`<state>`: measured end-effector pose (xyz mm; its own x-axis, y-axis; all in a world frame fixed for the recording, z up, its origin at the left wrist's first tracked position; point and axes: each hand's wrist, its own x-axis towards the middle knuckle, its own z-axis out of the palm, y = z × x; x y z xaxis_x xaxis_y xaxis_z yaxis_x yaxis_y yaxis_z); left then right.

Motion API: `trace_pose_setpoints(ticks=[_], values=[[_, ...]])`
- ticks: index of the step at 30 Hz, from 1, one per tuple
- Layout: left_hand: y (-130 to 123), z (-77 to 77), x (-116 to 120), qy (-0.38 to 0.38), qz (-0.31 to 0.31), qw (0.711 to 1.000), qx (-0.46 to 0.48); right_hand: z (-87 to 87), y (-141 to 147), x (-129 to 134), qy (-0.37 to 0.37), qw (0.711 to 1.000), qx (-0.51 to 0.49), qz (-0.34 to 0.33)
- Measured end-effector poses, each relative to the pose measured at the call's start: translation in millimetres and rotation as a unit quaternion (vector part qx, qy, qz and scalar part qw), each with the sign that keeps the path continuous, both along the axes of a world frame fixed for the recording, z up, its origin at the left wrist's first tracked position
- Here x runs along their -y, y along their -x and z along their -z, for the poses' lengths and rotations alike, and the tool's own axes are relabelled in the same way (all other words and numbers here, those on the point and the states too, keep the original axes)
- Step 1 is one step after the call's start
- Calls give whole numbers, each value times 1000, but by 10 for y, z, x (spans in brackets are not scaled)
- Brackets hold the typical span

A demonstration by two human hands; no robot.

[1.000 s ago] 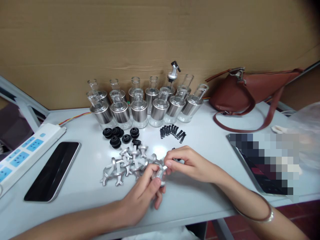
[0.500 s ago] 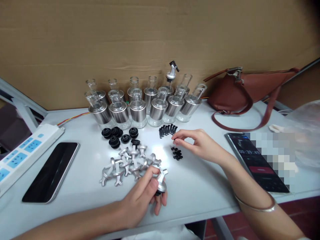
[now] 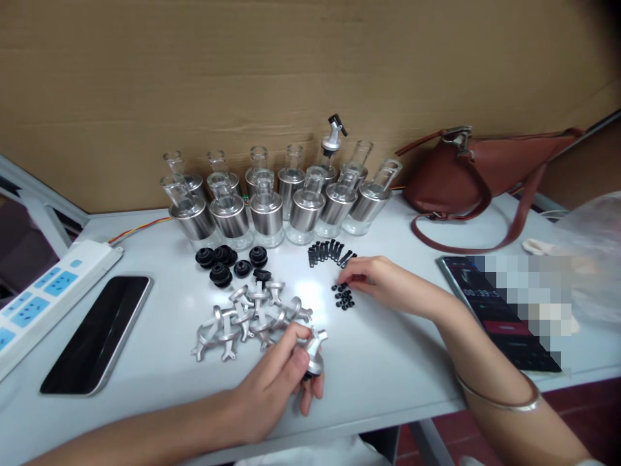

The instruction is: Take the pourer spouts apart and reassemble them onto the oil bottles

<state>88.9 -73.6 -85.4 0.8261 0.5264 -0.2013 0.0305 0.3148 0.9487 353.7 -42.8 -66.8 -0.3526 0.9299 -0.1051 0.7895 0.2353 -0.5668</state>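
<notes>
My left hand [image 3: 284, 372] is closed around a silver pourer spout [image 3: 315, 353] with a black rubber stopper at its base, held low above the table's front. My right hand [image 3: 369, 275] reaches to the upper edge of a cluster of small black caps [image 3: 345, 299]. Its thumb and fingers are pinched together; whatever lies between them is too small to make out. Behind those fingers lies a row of short black levers [image 3: 325, 252]. Several loose silver spouts [image 3: 262, 317] lie left of centre, with black ribbed stoppers [image 3: 220, 275] beyond them.
Glass bottles with steel sleeves [image 3: 266, 213] stand in two rows at the back; one wears a fitted pourer [image 3: 333, 136]. A brown handbag [image 3: 446, 175] sits back right. A phone [image 3: 99, 336] and power strip [image 3: 43, 291] lie left; another phone [image 3: 490, 304] lies right.
My right hand has moved slightly down and toward me, from beside the levers to the caps, uncovering a lever at the row's right end. My left hand keeps its hold on the spout.
</notes>
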Motion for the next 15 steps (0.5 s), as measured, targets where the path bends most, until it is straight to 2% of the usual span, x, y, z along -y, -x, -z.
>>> trace_pose_setpoints(ticks=[5, 8, 15], values=[[3, -16, -3, 3, 3, 1000, -3, -23, 27, 15, -8, 1000, -11, 10], [-1, -17, -6, 5, 0, 1000, -3, -14, 63, 23, -16, 999, -34, -12], [-3, 3, -4, -5, 1, 1000, 3, -27, 96, 33, 22, 998, -40, -41]])
